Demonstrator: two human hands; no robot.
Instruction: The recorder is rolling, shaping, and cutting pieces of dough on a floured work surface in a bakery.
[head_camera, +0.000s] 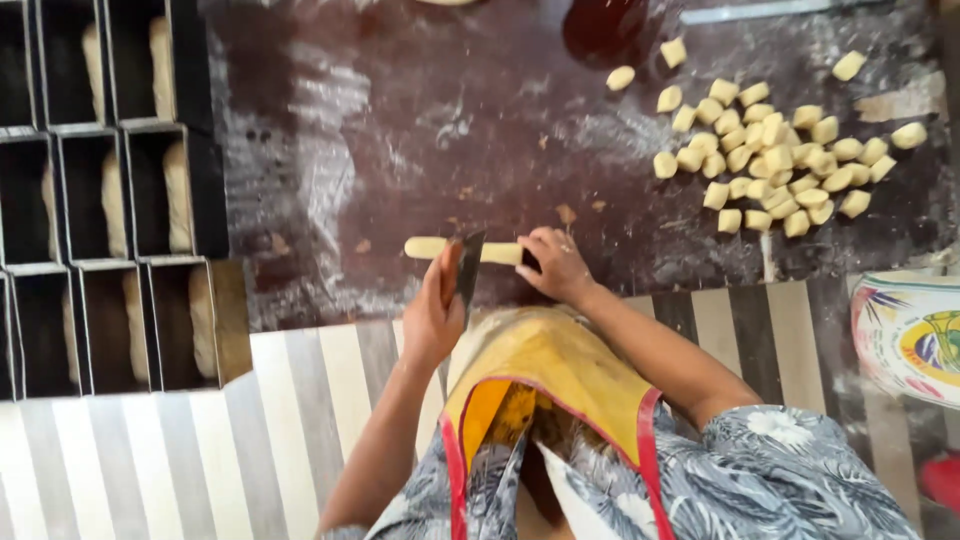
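Nearest the camera, a yellow apron (560, 375) with red trim hangs over a blue floral garment. Just beyond it, at the near edge of the dark floured worktable (400, 120), lies a pale dough roll (428, 247). The left hand (432, 315) is closed around a metal scraper blade (468, 268) that stands upright across the roll. The right hand (553, 265) is just right of the blade, fingers pressed down on the roll's right end. The two hands are close together, with the blade between them.

Right of the roll, off the table's edge, sits a rounded white package with a yellow and green print (908, 335). Left of the roll, dark loaf tins (110, 200) stand in rows, each holding pale dough. Beyond the roll the tabletop is bare and open. Farther off to the right lies a heap of cut dough pieces (775, 155), with a long metal strip (760, 12) at the far edge.
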